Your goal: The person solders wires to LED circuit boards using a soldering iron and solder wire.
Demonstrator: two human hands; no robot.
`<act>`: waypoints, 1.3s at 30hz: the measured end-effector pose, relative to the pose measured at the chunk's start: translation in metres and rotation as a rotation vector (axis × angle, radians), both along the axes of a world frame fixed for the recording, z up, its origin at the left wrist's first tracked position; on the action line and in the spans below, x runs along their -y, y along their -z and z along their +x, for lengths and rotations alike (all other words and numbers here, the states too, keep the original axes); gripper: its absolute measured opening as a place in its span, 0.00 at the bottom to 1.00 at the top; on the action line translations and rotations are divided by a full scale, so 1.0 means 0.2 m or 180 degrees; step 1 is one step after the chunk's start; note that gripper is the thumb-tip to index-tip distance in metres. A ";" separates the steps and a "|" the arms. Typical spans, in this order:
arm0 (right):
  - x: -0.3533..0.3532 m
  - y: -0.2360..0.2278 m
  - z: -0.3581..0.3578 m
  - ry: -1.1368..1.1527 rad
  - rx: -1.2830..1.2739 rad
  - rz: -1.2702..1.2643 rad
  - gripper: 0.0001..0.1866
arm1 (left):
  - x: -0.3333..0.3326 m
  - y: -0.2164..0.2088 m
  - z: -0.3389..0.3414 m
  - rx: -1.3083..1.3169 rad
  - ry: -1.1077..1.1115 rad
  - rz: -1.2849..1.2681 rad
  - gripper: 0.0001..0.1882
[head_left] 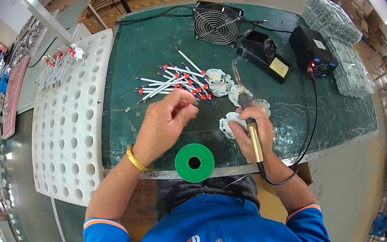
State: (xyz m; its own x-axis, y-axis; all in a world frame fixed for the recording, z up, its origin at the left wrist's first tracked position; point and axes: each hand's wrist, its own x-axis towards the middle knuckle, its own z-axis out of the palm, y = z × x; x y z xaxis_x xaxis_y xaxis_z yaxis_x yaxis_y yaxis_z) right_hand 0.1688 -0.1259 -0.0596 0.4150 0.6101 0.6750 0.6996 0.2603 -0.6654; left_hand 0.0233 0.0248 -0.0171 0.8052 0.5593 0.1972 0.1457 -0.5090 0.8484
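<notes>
My right hand is closed round a soldering iron with a gold and black handle, its tip pointing up and away from me. Beneath its fingers lies a round white circuit board with a notched edge. Thumb and fingers of my left hand are pinched together; a bit of red shows at them, but what they hold is too small to make out. Just beyond it lies a loose heap of white wires with red bands. More round boards are grouped to the right of the wires.
A green spool sits at the near table edge. Farther back are a black fan, an iron stand with a yellow sponge and a black power unit. Stacked boards stand far right; a white perforated foam panel is left.
</notes>
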 end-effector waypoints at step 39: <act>-0.20 -0.11 0.01 -0.0070 0.0210 0.0562 0.13 | 0.09 0.14 0.00 0.0945 0.0148 -0.2191 0.11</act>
State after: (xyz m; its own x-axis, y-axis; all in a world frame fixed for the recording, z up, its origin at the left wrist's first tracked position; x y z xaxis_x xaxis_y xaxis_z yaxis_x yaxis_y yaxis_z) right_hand 0.1699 -0.0852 -0.0368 0.3541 0.4880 0.7978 0.7332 0.3847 -0.5608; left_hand 0.0242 0.0065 -0.0452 0.7984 0.6015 0.0278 -0.1476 0.1508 0.9775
